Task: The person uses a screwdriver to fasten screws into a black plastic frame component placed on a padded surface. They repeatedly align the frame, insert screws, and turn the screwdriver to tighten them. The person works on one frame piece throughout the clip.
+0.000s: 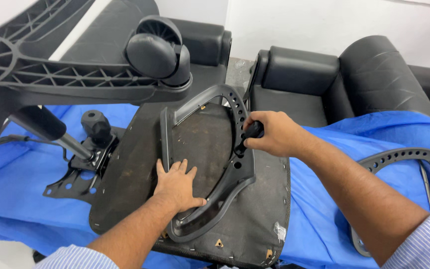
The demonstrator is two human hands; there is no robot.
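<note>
An upturned office chair seat [135, 164] lies bottom-up on a blue sheet. A grey plastic armrest loop [235, 169] rests on its underside. My left hand [177, 184] lies flat, fingers apart, on the seat inside the loop, pressing against the loop's left bar. My right hand [272, 133] is closed around a black-handled screwdriver [249, 137], whose tip meets the loop's perforated right side. The chair's star base [51, 74] with a castor [158, 50] juts up at the upper left on its gas column [51, 129].
A second grey armrest loop [424, 159] lies on the blue sheet [16, 184] at the right. Black leather sofas [324, 74] stand behind, against a white wall. The metal seat mechanism [83, 169] with a black knob [94, 124] sits left of the seat.
</note>
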